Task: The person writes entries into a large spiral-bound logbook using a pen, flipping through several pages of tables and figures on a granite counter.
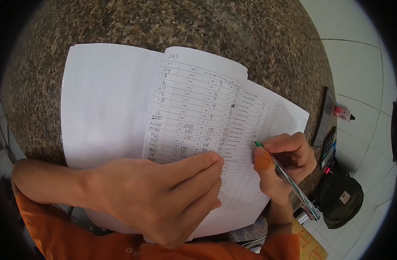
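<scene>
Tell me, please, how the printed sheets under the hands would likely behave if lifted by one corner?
The printed sheets look thin, so they would probably flop and bend. They overlap loosely, so they might slide apart. The left hand resting on them probably keeps them from shifting.

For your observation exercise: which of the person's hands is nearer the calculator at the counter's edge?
Right. The right hand, holding a pen, sits just beside the calculator; the left hand rests farther away on the papers.
</scene>
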Tool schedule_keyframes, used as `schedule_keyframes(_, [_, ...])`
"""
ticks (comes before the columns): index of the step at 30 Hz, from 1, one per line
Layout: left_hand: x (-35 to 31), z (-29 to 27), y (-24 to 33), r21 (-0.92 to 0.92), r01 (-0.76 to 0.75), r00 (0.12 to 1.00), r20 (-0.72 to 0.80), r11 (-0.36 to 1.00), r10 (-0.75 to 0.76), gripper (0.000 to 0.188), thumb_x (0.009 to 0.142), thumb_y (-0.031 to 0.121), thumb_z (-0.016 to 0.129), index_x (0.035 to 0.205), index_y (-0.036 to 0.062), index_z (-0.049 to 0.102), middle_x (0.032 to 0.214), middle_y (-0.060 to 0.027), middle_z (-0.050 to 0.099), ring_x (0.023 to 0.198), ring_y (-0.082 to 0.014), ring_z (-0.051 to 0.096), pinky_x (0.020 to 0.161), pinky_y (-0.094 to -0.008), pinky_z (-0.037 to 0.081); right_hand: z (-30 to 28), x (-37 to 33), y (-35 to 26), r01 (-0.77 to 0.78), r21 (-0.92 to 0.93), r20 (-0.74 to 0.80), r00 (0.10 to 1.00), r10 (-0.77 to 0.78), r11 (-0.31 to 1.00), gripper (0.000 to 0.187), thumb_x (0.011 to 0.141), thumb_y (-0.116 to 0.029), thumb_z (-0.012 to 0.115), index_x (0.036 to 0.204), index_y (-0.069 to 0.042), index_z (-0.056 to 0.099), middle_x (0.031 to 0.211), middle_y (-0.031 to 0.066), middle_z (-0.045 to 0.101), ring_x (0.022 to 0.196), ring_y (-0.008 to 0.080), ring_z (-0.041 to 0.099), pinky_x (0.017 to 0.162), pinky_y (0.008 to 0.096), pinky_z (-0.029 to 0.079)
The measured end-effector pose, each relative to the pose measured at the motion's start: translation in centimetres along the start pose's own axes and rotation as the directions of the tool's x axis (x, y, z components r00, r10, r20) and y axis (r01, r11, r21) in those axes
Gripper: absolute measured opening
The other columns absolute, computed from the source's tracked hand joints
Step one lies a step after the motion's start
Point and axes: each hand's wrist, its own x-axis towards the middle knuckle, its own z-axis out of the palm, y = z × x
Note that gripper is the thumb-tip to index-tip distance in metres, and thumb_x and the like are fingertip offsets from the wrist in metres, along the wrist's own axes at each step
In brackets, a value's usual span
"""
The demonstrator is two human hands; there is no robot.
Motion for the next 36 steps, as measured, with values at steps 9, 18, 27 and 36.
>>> schedule_keyframes(9, [0.7,-0.8,0.0,0.060,0.000,0.997,0.079,0.998,-0.005,0.025,0.083,0.021,0.076,0.078,-0.0031,0.072,0.084,-0.0123,0.072,0.085,-0.0257,0.074,0.082,-0.0383,0.063,-0.6,0.0,-0.7,-0.044,-0.138,0.117,0.991,0.060,0.989,0.023,0.076,0.007,0.079,0.085,-0.001,0.059,0.079,0.0098,0.070,0.067,0.0083,0.063,0.058,0.0208,0.048])
schedule_keyframes(18, [0.6,-0.6,0.2,0.023,0.032,0.995,0.094,0.999,-0.034,0.026,0.083,0.023,0.076,0.078,-0.0024,0.073,0.083,-0.0111,0.073,0.085,-0.0242,0.074,0.083,-0.0381,0.062,-0.6,0.2,-0.8,0.019,-0.107,0.123,0.992,-0.006,0.994,0.023,0.074,0.007,0.080,0.085,0.000,0.061,0.078,0.0110,0.070,0.066,0.0083,0.064,0.058,0.0207,0.048])
schedule_keyframes(27, [0.5,-0.5,0.1,0.014,0.041,0.995,0.091,0.999,-0.042,0.025,0.083,0.022,0.076,0.079,-0.0026,0.073,0.083,-0.0108,0.073,0.085,-0.0233,0.074,0.085,-0.0379,0.061,-0.7,0.5,-0.7,0.060,-0.146,0.151,0.988,-0.037,0.988,0.024,0.073,0.006,0.081,0.084,-0.001,0.061,0.077,0.0113,0.070,0.066,0.0092,0.065,0.059,0.0215,0.050])
schedule_keyframes(36, [0.6,-0.6,0.1,0.005,0.046,0.994,0.099,0.999,-0.047,0.026,0.082,0.023,0.076,0.079,-0.0026,0.074,0.083,-0.0100,0.073,0.085,-0.0230,0.074,0.086,-0.0382,0.062,-0.6,0.2,-0.8,-0.013,-0.147,0.106,0.994,0.029,0.989,0.024,0.073,0.007,0.080,0.083,-0.001,0.060,0.077,0.0105,0.070,0.067,0.0092,0.065,0.060,0.0217,0.050])
